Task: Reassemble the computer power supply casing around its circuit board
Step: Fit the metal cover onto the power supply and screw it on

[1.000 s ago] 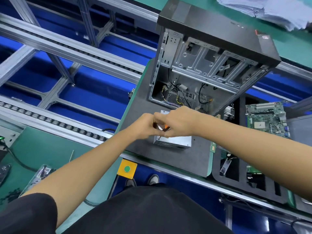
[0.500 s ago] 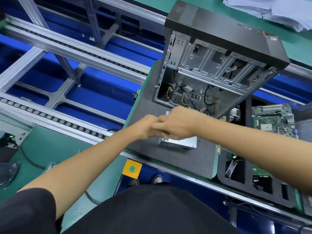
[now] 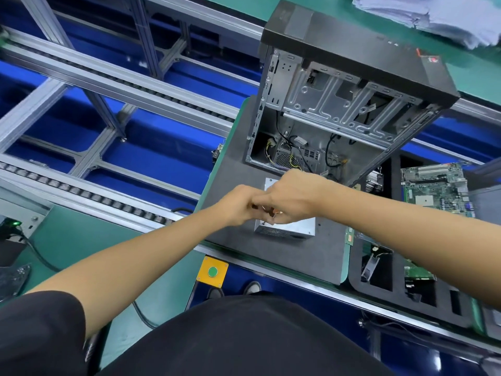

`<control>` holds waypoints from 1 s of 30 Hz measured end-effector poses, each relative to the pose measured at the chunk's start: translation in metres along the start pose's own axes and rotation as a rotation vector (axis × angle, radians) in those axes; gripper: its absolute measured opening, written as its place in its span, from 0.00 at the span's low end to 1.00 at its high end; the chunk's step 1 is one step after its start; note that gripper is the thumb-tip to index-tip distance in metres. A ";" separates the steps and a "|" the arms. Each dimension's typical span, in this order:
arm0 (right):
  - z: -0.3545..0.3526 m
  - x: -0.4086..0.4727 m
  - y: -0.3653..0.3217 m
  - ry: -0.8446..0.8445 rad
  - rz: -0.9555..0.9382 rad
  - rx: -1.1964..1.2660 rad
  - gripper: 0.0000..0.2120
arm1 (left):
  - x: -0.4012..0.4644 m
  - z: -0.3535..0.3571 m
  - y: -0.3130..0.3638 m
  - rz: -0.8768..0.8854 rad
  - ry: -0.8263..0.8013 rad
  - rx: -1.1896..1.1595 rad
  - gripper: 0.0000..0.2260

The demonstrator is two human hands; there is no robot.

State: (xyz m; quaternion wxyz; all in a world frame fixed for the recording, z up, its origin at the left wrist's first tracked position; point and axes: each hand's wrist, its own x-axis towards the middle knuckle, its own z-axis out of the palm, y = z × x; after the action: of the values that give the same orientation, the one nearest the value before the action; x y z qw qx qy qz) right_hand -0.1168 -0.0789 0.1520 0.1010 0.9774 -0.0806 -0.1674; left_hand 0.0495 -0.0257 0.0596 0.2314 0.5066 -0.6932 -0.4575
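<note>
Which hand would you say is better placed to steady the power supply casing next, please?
Probably the left hand: it sits at the casing's near-left corner. The right hand lies over the top, curled around a small orange-tipped tool.

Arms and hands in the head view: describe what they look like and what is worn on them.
Both forearms are bare; no gloves, watch or rings show. The left hand and right hand are uncovered. A short black sleeve covers the left upper arm. The right arm's sleeve is out of frame.
</note>
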 end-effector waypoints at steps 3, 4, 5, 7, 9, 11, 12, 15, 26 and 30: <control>-0.004 -0.001 0.008 -0.073 -0.192 0.028 0.09 | 0.004 -0.007 0.003 0.046 -0.114 0.044 0.17; -0.003 -0.002 0.009 -0.082 -0.196 0.028 0.10 | 0.005 -0.009 0.005 0.063 -0.132 0.064 0.16; -0.001 -0.003 0.008 -0.069 -0.158 0.040 0.09 | 0.007 -0.011 0.005 0.059 -0.141 0.067 0.13; 0.008 -0.005 0.006 0.007 -0.014 0.079 0.07 | 0.008 -0.013 0.005 0.019 -0.136 0.010 0.09; 0.013 -0.005 0.002 0.026 0.137 0.122 0.06 | 0.008 -0.010 0.008 0.027 -0.068 -0.026 0.11; 0.016 -0.003 -0.003 -0.019 0.248 0.139 0.08 | 0.008 -0.003 0.008 0.035 -0.019 -0.045 0.10; 0.016 -0.002 -0.005 -0.036 0.290 0.146 0.09 | 0.009 -0.002 0.008 0.022 -0.013 -0.044 0.09; 0.013 0.001 -0.007 -0.051 0.292 0.137 0.12 | 0.009 -0.003 0.000 0.051 -0.043 -0.016 0.07; 0.013 -0.001 -0.013 -0.003 0.330 0.338 0.12 | 0.017 -0.014 -0.010 0.227 -0.191 0.083 0.09; 0.025 0.013 -0.028 0.063 0.525 0.494 0.14 | 0.021 -0.025 -0.007 0.094 -0.288 0.034 0.18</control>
State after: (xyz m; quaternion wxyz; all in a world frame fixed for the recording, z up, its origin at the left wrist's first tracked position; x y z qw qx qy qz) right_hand -0.1100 -0.0583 0.1185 -0.0963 0.9230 -0.3637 -0.0811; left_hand 0.0641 -0.0549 0.0626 0.1420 0.4068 -0.7498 -0.5021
